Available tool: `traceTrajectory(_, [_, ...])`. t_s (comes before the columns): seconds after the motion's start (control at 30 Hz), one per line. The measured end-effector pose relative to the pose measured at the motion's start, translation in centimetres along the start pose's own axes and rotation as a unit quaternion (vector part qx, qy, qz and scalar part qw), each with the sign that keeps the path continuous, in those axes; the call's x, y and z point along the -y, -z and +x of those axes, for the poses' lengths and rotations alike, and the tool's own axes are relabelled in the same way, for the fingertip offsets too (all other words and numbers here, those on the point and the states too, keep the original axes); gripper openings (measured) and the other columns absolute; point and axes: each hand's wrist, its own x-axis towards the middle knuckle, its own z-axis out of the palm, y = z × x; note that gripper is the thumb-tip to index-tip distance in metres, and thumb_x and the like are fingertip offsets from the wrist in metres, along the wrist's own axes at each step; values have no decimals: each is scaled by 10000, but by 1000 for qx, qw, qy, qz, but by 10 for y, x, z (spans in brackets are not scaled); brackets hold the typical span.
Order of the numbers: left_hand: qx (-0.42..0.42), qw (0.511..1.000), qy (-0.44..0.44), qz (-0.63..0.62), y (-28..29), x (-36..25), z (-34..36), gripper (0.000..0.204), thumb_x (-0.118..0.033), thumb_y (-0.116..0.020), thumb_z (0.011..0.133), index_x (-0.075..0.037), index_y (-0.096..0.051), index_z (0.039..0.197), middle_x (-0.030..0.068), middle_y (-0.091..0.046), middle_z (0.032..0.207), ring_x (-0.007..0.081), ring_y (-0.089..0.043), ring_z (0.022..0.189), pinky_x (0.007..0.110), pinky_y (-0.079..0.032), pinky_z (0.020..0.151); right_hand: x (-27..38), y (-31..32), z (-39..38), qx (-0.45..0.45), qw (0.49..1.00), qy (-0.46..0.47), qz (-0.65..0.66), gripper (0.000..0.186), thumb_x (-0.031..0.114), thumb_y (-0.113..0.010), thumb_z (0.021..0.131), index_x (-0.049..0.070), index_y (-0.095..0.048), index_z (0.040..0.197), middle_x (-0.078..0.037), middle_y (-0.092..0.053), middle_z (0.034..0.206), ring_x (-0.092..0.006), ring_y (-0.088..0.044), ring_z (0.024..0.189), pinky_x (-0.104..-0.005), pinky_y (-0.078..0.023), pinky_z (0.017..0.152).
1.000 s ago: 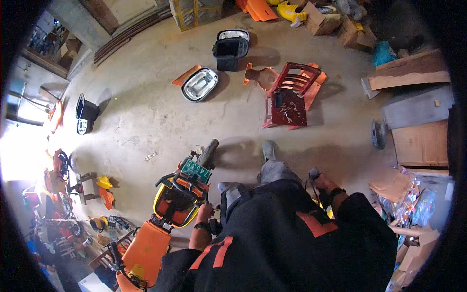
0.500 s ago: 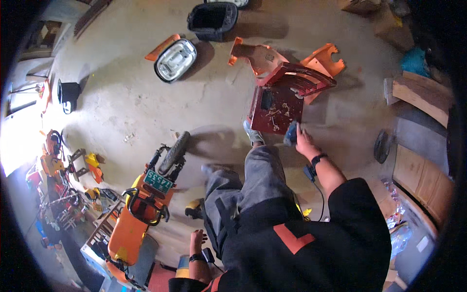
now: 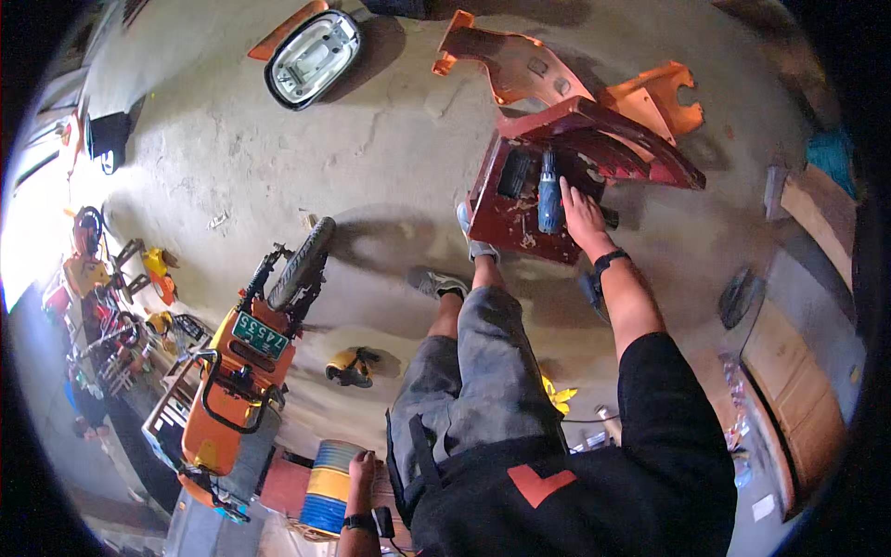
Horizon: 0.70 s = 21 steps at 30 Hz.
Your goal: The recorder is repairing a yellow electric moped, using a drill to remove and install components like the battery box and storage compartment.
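A blue cordless drill (image 3: pixel 549 200) is over the seat of a dark red wooden chair (image 3: pixel 501 223), its nose pointing away from me. My right hand (image 3: pixel 582 218) is closed round its grip, and a dark end of the drill shows beyond the palm. Whether the drill rests on the seat or hangs just above it, I cannot tell. Beside the drill, a black rectangular piece (image 3: pixel 515 174) lies on the seat with small scattered bits. My left hand (image 3: pixel 364 467) is low at my side with curled fingers and nothing visible in it, close to a yellow and blue spool (image 3: pixel 329 487).
Orange plastic panels (image 3: pixel 520 70) lean behind the chair. An orange two-wheeler (image 3: pixel 232 390) stands at left with its wheel toward the middle. A white-lined oval case (image 3: pixel 316 60) lies far off. Cardboard (image 3: pixel 789 371) stands at right; a yellow-black tool (image 3: pixel 351 367) is on the floor.
My right hand has carried the drill from the chair's near edge to over the seat. The view has shifted, and my left hand's fingers, apart before, are now curled.
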Motion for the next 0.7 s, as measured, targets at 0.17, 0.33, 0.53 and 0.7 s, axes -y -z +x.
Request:
traceTrajectory(0.17, [4, 998, -11, 56, -31, -44, -51, 284, -206, -525, 879, 21, -597, 1034, 125, -668, 736, 193, -648, 595, 291, -488, 488, 1, -28, 11, -25, 998, -50, -20, 628, 50, -485, 857, 22, -201, 1416, -133, -497, 1131, -278, -543, 994, -339, -455, 886])
traceTrajectory(0.33, [40, 997, 46, -45, -48, 11, -54, 298, -217, -491, 886, -1, -581, 1071, 140, -680, 775, 198, -655, 613, 287, -475, 484, 26, -7, 24, 56, 991, -101, 63, 617, 10, -453, 842, -13, -194, 1402, -201, -482, 1128, -313, -543, 1044, -354, -475, 858])
traceTrajectory(0.53, [-9, 987, -139, 80, -76, 112, -37, 274, -181, -480, 850, -35, -632, 1025, 115, -689, 755, 193, -621, 566, 317, -498, 539, 47, 42, 10, 110, 961, -2, 254, 368, 151, -578, 740, 5, -551, 1076, -230, -616, 945, -405, -565, 963, -460, -450, 841])
traceTrajectory(0.7, [-91, 941, -62, -320, -133, 115, -111, 262, -59, -532, 764, -24, -627, 1006, 114, -669, 857, 180, -627, 671, 295, -491, 585, 62, 99, 14, 319, 913, 189, 170, 158, 130, -509, 761, 14, -608, 722, -185, -610, 718, -317, -604, 688, -428, -485, 636])
